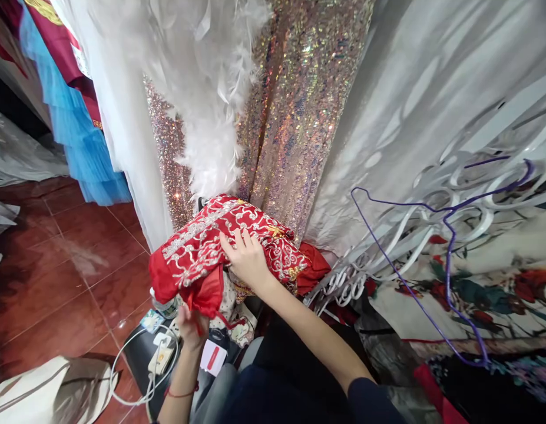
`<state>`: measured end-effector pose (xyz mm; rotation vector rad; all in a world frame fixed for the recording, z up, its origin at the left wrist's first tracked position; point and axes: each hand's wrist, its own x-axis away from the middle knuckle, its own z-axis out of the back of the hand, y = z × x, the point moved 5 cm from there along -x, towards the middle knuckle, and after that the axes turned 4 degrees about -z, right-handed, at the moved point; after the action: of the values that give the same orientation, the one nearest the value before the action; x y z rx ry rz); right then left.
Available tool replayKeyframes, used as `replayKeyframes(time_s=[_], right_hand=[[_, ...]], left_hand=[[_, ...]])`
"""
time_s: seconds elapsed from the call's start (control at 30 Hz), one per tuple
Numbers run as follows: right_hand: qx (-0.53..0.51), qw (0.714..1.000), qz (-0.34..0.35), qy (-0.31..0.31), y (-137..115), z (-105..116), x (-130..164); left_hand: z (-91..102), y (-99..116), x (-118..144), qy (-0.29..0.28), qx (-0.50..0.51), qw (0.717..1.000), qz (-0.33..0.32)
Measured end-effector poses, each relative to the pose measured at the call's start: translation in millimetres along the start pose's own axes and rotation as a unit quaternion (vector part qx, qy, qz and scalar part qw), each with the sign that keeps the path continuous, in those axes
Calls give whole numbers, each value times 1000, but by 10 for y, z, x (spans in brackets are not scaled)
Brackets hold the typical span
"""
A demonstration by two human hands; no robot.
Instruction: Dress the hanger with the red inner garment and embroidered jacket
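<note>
A red garment (206,235) with silver and gold embroidery lies spread in front of me, over my lap. My right hand (246,259) rests on its embroidered face, fingers spread and stretched out over the fabric. Lower left, my left hand (192,327) is closed on the garment's plain red edge, where the cloth hangs down. A red cord dangles beside that edge. Under the garment shows a white cloth with dark dots (228,300), partly covered.
A purple hanger (449,235) hooks on a white scrolled metal frame (387,241) at right. Sequined fabric (294,112) and white feathers (211,135) hang ahead. At lower left are a power strip (161,358), a looped white cable (116,377) and a beige bag (47,388).
</note>
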<state>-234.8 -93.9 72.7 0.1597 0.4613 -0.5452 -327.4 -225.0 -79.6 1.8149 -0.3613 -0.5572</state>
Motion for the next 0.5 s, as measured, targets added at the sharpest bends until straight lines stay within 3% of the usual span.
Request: replayKeyframes(time_s=[0.1,0.17,0.23,0.27,0.33,0.4,0.5], right_hand=[[-79,996,-44,4,188,279,-140],[-138,985,-87,64,467,448,-192],[-180,958,-158,157,885,550,-140],[-186,938,-212,199,1134,559,-58],[-163,904,-310,246,1614,493,205],[-145,876,-372,271,2010,365,573],[-179,872,-353,287,2339,160,1158]], left_hand=[[-319,0,198,-170,-139,973,-71],[-581,38,318,-257,-237,925,-146],[-788,85,400,-307,-325,869,-213],[-844,112,407,-307,-348,856,-229],[-893,174,357,-286,-350,860,-238],[-897,239,207,-242,-298,898,-213],[-914,319,-175,-127,-207,959,-143]])
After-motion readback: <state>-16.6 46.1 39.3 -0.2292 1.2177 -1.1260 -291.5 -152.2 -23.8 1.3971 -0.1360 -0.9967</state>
